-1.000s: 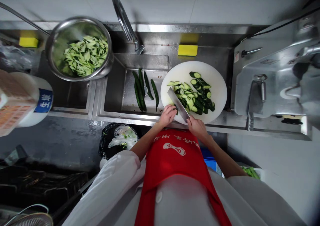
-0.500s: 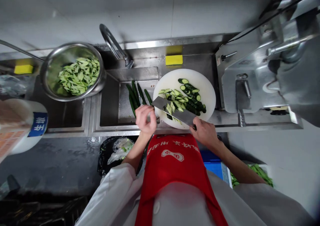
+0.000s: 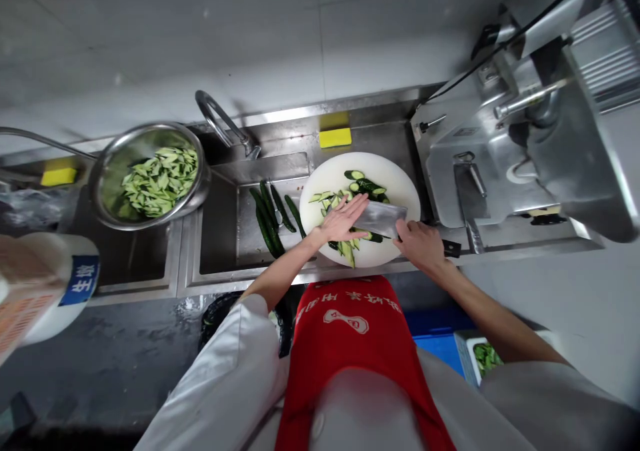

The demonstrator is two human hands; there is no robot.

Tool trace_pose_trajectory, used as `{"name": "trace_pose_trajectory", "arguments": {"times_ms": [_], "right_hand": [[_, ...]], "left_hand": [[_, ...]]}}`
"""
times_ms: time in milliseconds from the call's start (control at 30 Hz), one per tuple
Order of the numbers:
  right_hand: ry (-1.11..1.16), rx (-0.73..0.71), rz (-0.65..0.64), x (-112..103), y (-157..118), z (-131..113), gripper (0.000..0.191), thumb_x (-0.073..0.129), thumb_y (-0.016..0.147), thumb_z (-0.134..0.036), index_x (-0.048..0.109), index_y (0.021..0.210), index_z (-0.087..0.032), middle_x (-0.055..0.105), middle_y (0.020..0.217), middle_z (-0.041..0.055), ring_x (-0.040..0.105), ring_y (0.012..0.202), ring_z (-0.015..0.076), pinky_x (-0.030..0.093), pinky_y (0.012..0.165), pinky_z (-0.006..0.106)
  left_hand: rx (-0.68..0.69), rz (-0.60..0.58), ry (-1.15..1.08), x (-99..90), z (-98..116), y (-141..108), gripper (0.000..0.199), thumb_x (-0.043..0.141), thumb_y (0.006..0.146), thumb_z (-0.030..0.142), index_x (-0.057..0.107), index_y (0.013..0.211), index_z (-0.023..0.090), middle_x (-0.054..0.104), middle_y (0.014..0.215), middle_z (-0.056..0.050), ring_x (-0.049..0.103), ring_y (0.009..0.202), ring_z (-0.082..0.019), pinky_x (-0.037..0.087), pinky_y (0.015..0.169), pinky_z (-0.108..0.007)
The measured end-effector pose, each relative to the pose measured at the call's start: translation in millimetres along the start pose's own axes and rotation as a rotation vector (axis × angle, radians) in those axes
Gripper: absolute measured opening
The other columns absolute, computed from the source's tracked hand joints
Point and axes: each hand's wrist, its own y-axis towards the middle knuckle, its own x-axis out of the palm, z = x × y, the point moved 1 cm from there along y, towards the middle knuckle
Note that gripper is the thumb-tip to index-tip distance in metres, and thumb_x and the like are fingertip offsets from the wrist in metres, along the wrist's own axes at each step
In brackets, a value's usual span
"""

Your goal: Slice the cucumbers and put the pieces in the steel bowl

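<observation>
My right hand [image 3: 419, 243] grips the handle of a cleaver [image 3: 383, 218], whose broad blade lies low over the round white cutting board [image 3: 395, 171]. My left hand [image 3: 344, 220] is stretched flat, fingers extended, over the cut pieces at the blade's left end. Under and around it are sliced cucumber pieces [image 3: 346, 251], partly hidden by the hand and blade. Thicker cucumber chunks [image 3: 367, 184] with dark green skin sit toward the back of the board. Several whole cucumbers [image 3: 270, 221] lie in the sink to the left.
A steel bowl [image 3: 103, 194] of sliced green pieces [image 3: 160, 181] stands left of the curved faucet [image 3: 223, 118]. Behind the board is a yellow sponge [image 3: 335, 138]. Another cleaver [image 3: 470, 211] lies on the steel machine at right. A white container [image 3: 65, 291] is at far left.
My left hand has moved right from the board's edge and opened flat over the cut pieces. The cleaver has shifted right and turned nearer to level. The view has shifted slightly.
</observation>
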Motion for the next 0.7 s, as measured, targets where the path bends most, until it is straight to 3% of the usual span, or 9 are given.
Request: {"name": "trace_pose_trajectory", "arguments": {"times_ms": [100, 167, 267, 333, 433, 500, 600, 700], "right_hand": [[0.001, 0.089, -0.002, 7, -24, 24, 0.023, 0.060, 0.087, -0.034, 0.058, 0.101, -0.016, 0.068, 0.088, 0.0119, 0.062, 0.082, 0.0241, 0.028, 0.060, 0.028], [0.018, 0.145, 0.010, 13, -44, 39, 0.021, 0.059, 0.087, -0.036, 0.057, 0.095, -0.017, 0.068, 0.086, 0.0098, 0.062, 0.079, 0.0225, 0.027, 0.058, 0.028], [0.045, 0.264, 0.049, 25, -72, 56, 0.022, 0.057, 0.088, -0.040, 0.056, 0.091, -0.018, 0.067, 0.082, 0.0083, 0.061, 0.073, 0.0207, 0.025, 0.057, 0.028], [0.062, 0.361, 0.073, 32, -86, 59, 0.024, 0.058, 0.086, -0.042, 0.056, 0.090, -0.018, 0.067, 0.080, 0.0076, 0.060, 0.069, 0.0201, 0.024, 0.057, 0.028], [0.099, 0.481, 0.069, 40, -97, 55, 0.024, 0.057, 0.086, -0.043, 0.057, 0.089, -0.019, 0.066, 0.074, 0.0059, 0.058, 0.064, 0.0191, 0.022, 0.056, 0.028], [0.124, 0.536, 0.050, 43, -101, 50, 0.025, 0.057, 0.086, -0.043, 0.057, 0.088, -0.019, 0.066, 0.071, 0.0051, 0.057, 0.061, 0.0181, 0.021, 0.056, 0.028], [0.161, 0.557, 0.036, 46, -103, 43, 0.024, 0.057, 0.086, -0.043, 0.057, 0.088, -0.019, 0.066, 0.071, 0.0047, 0.056, 0.059, 0.0172, 0.019, 0.055, 0.028], [0.198, 0.545, 0.040, 48, -101, 38, 0.022, 0.058, 0.085, -0.041, 0.056, 0.087, -0.019, 0.066, 0.073, 0.0047, 0.057, 0.060, 0.0168, 0.019, 0.056, 0.028]], "left_hand": [[-0.017, -0.024, -0.111, 6.6, -33, -2, 0.092, 0.050, 0.091, 0.063, 0.014, 0.158, 0.012, 0.014, 0.163, -0.018, 0.014, 0.153, -0.031, 0.013, 0.125, -0.049], [-0.060, 0.029, -0.184, 7.6, -54, -4, 0.080, 0.050, 0.094, 0.055, 0.022, 0.157, 0.014, 0.020, 0.163, -0.016, 0.020, 0.151, -0.029, 0.021, 0.123, -0.046], [-0.251, 0.162, -0.205, 5.7, -81, -3, 0.057, 0.048, 0.097, 0.039, 0.042, 0.148, 0.016, 0.038, 0.155, -0.014, 0.034, 0.143, -0.030, 0.030, 0.118, -0.048], [-0.354, 0.129, -0.171, 4.8, -94, 4, 0.047, 0.052, 0.094, 0.033, 0.055, 0.138, 0.017, 0.053, 0.142, -0.013, 0.043, 0.133, -0.032, 0.035, 0.112, -0.052], [-0.382, -0.038, -0.135, 4.3, -105, 16, 0.032, 0.059, 0.088, 0.025, 0.071, 0.117, 0.019, 0.065, 0.119, -0.012, 0.052, 0.118, -0.035, 0.039, 0.104, -0.054], [-0.359, -0.082, -0.139, 2.6, -108, 22, 0.025, 0.060, 0.086, 0.021, 0.075, 0.105, 0.019, 0.068, 0.107, -0.011, 0.057, 0.109, -0.033, 0.042, 0.099, -0.051], [-0.291, -0.050, -0.180, -2.0, -112, 24, 0.022, 0.056, 0.089, 0.021, 0.076, 0.094, 0.015, 0.069, 0.093, -0.010, 0.061, 0.094, -0.028, 0.045, 0.092, -0.042], [-0.254, 0.013, -0.217, -6.8, -115, 21, 0.027, 0.049, 0.094, 0.024, 0.074, 0.096, 0.013, 0.069, 0.093, -0.010, 0.060, 0.089, -0.024, 0.046, 0.087, -0.035]]}}
